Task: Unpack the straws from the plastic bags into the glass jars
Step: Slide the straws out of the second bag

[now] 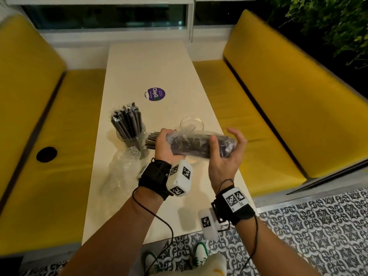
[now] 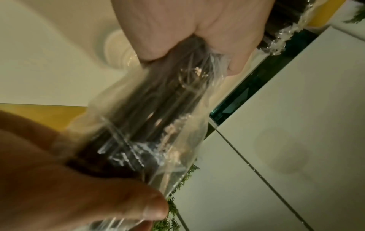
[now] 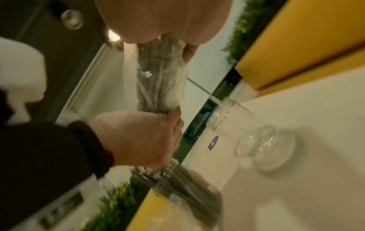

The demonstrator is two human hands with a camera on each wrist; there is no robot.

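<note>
I hold a clear plastic bag of black straws (image 1: pixel 191 146) level above the table, just in front of an empty glass jar (image 1: pixel 192 123). My left hand (image 1: pixel 165 143) grips its left end, where bare straw ends (image 1: pixel 151 140) stick out of the bag. My right hand (image 1: pixel 227 152) cups the right end, thumb laid across the plastic. In the left wrist view the bag (image 2: pixel 158 117) stretches between both hands. The right wrist view shows the bag (image 3: pixel 162 81) and the empty jar (image 3: pixel 233 115) upright. A second jar (image 1: pixel 131 136) at the left is packed with black straws.
An empty crumpled plastic bag (image 1: pixel 123 166) lies on the white table (image 1: pixel 151 66) in front of the full jar. A purple round sticker (image 1: pixel 154 94) is farther back. Yellow benches (image 1: pixel 278 96) flank the table on both sides.
</note>
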